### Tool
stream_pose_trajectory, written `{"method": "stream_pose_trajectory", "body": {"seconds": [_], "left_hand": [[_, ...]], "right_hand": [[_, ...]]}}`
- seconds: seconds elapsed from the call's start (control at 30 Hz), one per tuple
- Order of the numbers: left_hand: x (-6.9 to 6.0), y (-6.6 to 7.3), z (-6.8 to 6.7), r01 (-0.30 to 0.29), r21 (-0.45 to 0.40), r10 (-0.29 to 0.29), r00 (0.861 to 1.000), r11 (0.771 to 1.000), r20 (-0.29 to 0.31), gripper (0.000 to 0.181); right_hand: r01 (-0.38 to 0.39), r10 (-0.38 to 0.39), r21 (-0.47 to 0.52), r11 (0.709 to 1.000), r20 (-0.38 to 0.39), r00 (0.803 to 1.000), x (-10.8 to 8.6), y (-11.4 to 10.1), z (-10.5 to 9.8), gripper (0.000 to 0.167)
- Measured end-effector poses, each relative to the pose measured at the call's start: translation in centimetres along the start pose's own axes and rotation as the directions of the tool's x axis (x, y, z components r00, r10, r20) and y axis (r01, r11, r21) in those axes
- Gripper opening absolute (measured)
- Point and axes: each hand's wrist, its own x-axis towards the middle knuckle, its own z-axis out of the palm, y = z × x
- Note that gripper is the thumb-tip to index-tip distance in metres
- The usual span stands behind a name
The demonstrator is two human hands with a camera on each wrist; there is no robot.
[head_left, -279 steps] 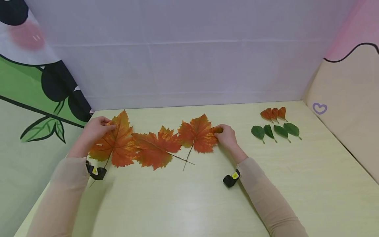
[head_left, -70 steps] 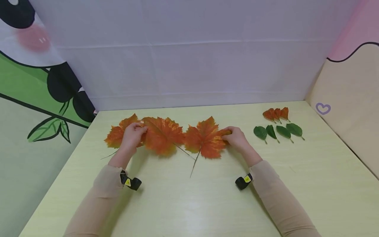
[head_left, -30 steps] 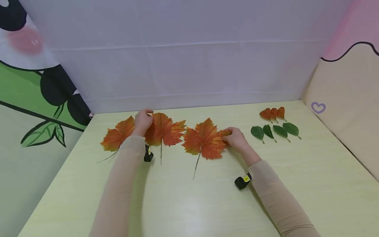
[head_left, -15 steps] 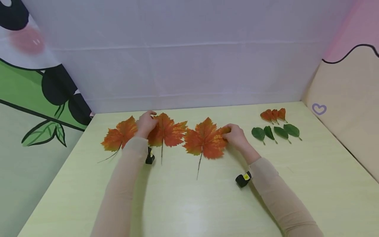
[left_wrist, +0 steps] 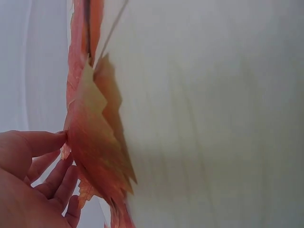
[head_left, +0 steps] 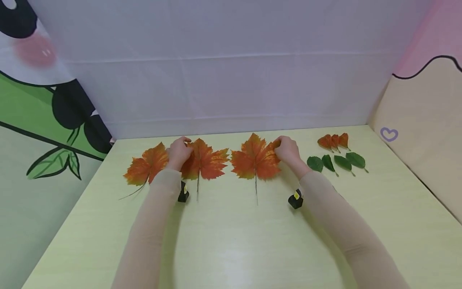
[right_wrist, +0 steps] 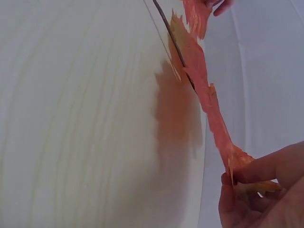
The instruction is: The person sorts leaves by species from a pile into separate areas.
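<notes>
Three orange maple leaves stand in a row along the back of the table (head_left: 223,241). My left hand (head_left: 179,153) pinches the left edge of the middle maple leaf (head_left: 206,159), its stem pointing toward me. In the left wrist view the thumb of the left hand (left_wrist: 33,175) lies on that leaf's edge, with fingers behind it. My right hand (head_left: 288,151) pinches the right lobe of the right maple leaf (head_left: 254,158). The right wrist view shows this leaf raised, its shadow below, between thumb and finger of the right hand (right_wrist: 261,185). The left maple leaf (head_left: 146,165) lies beside my left hand.
Three small orange leaves (head_left: 333,141) lie in a row at the back right. Several green leaves (head_left: 342,161) are lined up in front of them, just right of my right hand. A pale cloth backdrop (head_left: 231,92) rises behind the table's back edge.
My left hand has gone from the left leaf to the middle one, which has turned stem-forward. Just now my right hand has moved the right leaf back and slightly right, straightening its stem.
</notes>
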Motion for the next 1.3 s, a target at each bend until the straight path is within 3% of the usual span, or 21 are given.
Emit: {"method": "stream_pose_trajectory", "body": {"seconds": [0.3, 0.57, 0.87, 0.97, 1.17, 1.3], "left_hand": [[0.1, -0.2, 0.5, 0.005, -0.003, -0.005, 1.0, 1.0, 0.005, 0.038], [0.1, -0.3, 0.4, -0.003, 0.044, 0.004, 1.0, 0.999, -0.01, 0.037], [0.4, 0.0, -0.6, -0.035, 0.124, 0.041, 0.998, 0.992, -0.052, 0.036], [0.2, 0.0, -1.0, -0.043, 0.109, 0.05, 0.997, 0.993, -0.056, 0.036], [-1.0, -0.2, -1.5, -0.035, 0.025, 0.035, 0.999, 0.999, -0.004, 0.033], [-1.8, 0.5, -2.4, -0.07, -0.019, 0.07, 0.998, 0.997, 0.01, 0.033]], "right_hand": [[-0.053, 0.051, -0.052, 0.997, -0.045, 0.998, 1.6, 0.7, 0.5, 0.035], [-0.06, 0.057, -0.08, 0.995, -0.035, 0.998, 2.2, 1.0, 1.3, 0.037], [-0.021, 0.012, -0.141, 0.99, -0.068, 0.998, 2.2, 0.6, 1.2, 0.047], [0.014, -0.022, -0.158, 0.987, -0.049, 0.999, 1.8, 0.7, 0.9, 0.042], [0.079, -0.076, -0.137, 0.987, 0.026, 0.997, 0.4, 1.0, 0.3, 0.034], [0.111, -0.111, -0.122, 0.986, 0.001, 0.994, -0.4, 1.3, -0.6, 0.03]]}}
